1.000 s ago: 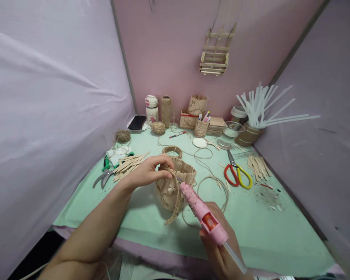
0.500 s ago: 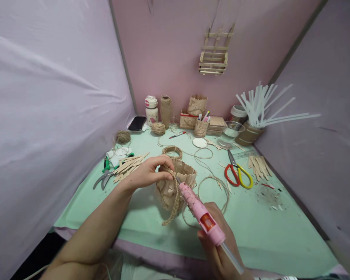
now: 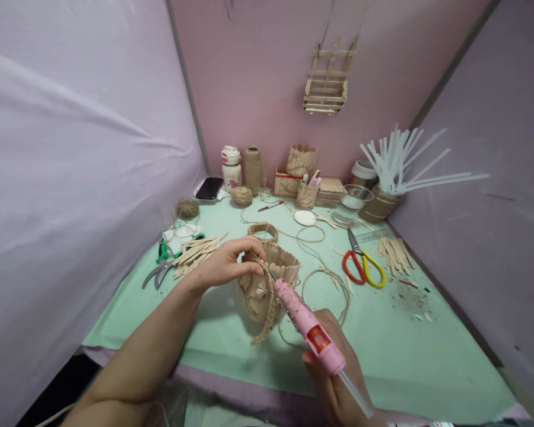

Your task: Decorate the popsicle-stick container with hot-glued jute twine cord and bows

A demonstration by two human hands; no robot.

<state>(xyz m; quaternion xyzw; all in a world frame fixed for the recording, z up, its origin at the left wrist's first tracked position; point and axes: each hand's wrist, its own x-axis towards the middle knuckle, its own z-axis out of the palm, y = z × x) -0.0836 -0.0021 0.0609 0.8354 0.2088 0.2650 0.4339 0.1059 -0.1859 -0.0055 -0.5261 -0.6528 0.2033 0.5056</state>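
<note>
A basket made of wooden craft sticks (image 3: 289, 264) stands tilted near the middle of the table. My left hand (image 3: 231, 261) is closed at its rim, pinching a braided jute cord (image 3: 270, 311) there; the cord's loose end hangs down the basket's near side. In my right hand (image 3: 333, 362) is a pink hot glue gun (image 3: 309, 326), a clear glue stick poking out of its back. The gun's nozzle points up and left, close to the cord and my left fingertips. Whether the nozzle touches the cord I cannot tell.
Red-and-yellow scissors (image 3: 362, 264) lie to the right, near loose craft sticks (image 3: 396, 256). Pruning shears (image 3: 160, 273) and more sticks (image 3: 200, 255) are at left. Jute twine (image 3: 327, 270) loops beside the basket. A water bowl (image 3: 351, 204) and a pot of glue sticks (image 3: 380, 204) stand behind.
The hanging end of the cord has swung slightly to the right. The glue gun has shifted a tiny bit; both hands keep their hold.
</note>
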